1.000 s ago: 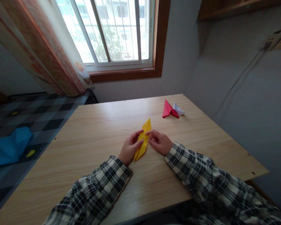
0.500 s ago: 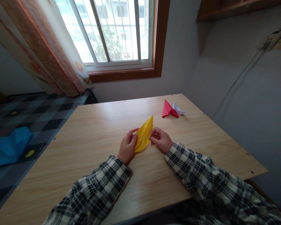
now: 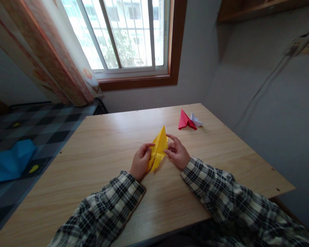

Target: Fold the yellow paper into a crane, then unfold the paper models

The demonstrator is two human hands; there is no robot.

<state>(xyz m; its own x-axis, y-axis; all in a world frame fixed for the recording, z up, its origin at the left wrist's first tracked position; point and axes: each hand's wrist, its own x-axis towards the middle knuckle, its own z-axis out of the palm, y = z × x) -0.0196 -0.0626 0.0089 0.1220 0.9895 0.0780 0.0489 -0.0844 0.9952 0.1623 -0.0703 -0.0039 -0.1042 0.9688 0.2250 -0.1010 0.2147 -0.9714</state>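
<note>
A folded sheet of yellow origami paper [image 3: 159, 148] is held above the table, its sharp tip pointing up and away from me. Its left edge sits between the thumb and fingers of my left hand [image 3: 141, 160]. My right hand [image 3: 179, 153] pinches the right edge, thumb in front and index finger stretched along the upper side. A crease runs down the middle of the paper, and a narrow slit shows near its lower end. The far side of the paper is hidden.
On the wooden table [image 3: 98, 144], a red folded paper [image 3: 185, 120] stands at the back right, beside a white folded paper piece [image 3: 196, 120]. To the left, a large blue folded paper [image 3: 12, 159] lies on a checked cloth [image 3: 48, 120]. A window and walls border the table.
The yellow paper has turned and its tip has shifted slightly left. My right hand's index finger has stretched out, and that hand now grips the paper's right edge.
</note>
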